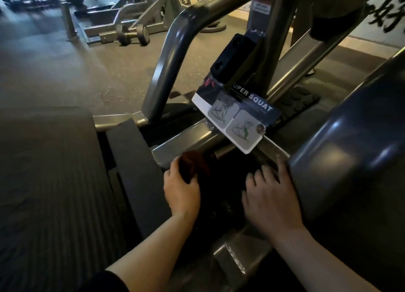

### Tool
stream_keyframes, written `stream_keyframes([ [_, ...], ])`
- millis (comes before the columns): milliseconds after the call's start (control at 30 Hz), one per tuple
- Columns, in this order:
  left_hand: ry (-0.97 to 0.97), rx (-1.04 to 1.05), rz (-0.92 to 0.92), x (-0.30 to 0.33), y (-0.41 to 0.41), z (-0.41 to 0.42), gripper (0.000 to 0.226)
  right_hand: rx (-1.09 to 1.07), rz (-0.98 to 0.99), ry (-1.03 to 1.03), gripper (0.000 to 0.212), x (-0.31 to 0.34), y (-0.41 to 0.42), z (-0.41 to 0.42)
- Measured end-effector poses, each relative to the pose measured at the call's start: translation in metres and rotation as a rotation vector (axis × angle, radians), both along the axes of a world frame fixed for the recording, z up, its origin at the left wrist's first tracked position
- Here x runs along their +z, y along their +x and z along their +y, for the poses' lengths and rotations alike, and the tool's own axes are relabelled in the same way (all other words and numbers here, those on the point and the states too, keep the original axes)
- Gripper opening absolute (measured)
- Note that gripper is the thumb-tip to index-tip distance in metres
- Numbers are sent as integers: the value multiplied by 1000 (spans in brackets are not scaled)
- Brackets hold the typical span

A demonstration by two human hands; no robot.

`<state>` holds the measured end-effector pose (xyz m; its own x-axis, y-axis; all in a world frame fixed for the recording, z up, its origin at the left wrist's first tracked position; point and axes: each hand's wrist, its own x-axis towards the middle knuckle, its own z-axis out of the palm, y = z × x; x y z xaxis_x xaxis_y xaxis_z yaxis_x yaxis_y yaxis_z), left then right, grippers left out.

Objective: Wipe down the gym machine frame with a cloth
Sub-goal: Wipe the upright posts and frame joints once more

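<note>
Left of the SUPER SQUAT placard [235,118], below its lower edge, the left hand [180,188] grips a dark reddish cloth [194,165], fingers curled round its near side, the bunched cloth bulging beyond the knuckles against the grey machine frame [184,143]. Right of the cloth and under the placard, the right hand [270,200] rests with fingers straight, spread, holding nothing, beside a dark padded part [350,160].

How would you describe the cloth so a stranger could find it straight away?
Start at the instruction placard reading SUPER SQUAT, then follow the grey frame bar beneath it down-left. The left hand grips the cloth there, a dark reddish-brown bunch, the only soft thing against metal.
</note>
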<state>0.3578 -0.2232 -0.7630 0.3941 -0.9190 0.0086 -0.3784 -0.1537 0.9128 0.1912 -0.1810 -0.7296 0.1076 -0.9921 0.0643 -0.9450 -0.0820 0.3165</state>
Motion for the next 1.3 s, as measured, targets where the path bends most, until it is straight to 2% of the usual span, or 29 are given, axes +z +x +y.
stream_keyframes([
  [100,34,11,-170,-5,43,-27,60,-29,-59,-8,19,-3,18,-16],
  [233,41,-147,-465,-20,85,-61,54,-33,-7,58,19,-8,24,-21],
  [433,84,-82,-526,-10,114,-114,47,-74,-39,36,18,-13,21,-22],
  [633,4,-203,-430,-15,86,-69,46,-94,-32,54,22,-11,24,-22],
  [800,25,-236,-444,-20,66,-43,45,-40,-131,37,20,-4,23,-19],
  [900,36,-162,-312,-5,58,-50,37,32,-227,1,15,4,21,-16],
  [1000,-15,-164,-206,8,40,-53,42,92,-259,-123,12,23,12,-28],
  [1100,-33,-203,-140,17,18,-62,47,53,-228,-172,28,48,-1,-52],
  [1200,-17,-257,-110,25,-3,-80,48,15,-209,47,53,57,-7,-77],
  [1300,16,-268,-146,26,-17,-103,45,29,-157,218,67,53,-7,-107],
])
